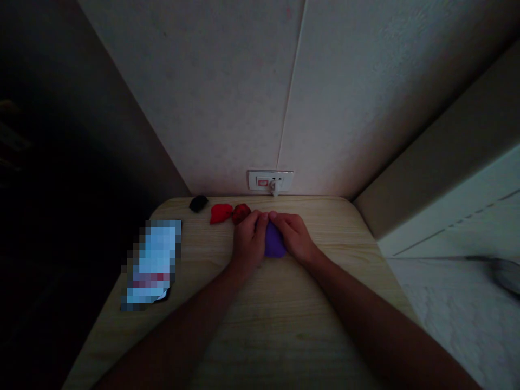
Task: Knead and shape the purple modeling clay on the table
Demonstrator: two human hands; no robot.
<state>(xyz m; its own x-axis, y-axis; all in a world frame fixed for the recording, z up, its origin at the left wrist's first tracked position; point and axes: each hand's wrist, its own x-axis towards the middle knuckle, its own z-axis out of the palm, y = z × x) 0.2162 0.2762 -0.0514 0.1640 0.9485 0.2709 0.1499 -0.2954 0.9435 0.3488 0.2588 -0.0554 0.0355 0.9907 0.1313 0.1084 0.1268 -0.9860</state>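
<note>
Both hands close together on a small purple cloth-like piece [275, 242] near the back of the wooden tabletop [268, 325]. My left hand [248, 238] grips its left side with thumb and fingers pinched at the top. From the right, my right hand [293, 232] pinches the upper edge, the two thumbs almost touching. The upper part of the purple piece is hidden by the fingers. Just beyond my left hand lies a dark red patterned bundle [241, 213], partly covered by that hand. A bright red cloth-like piece [220, 213] touches or nearly touches it.
A small black piece [199, 203] lies at the back left. Along the left edge rests a phone-like device [156, 254] with a blurred-out screen. On the wall behind is a socket plate [260, 181] with a white plug. A quilted white surface [450, 309] borders the right.
</note>
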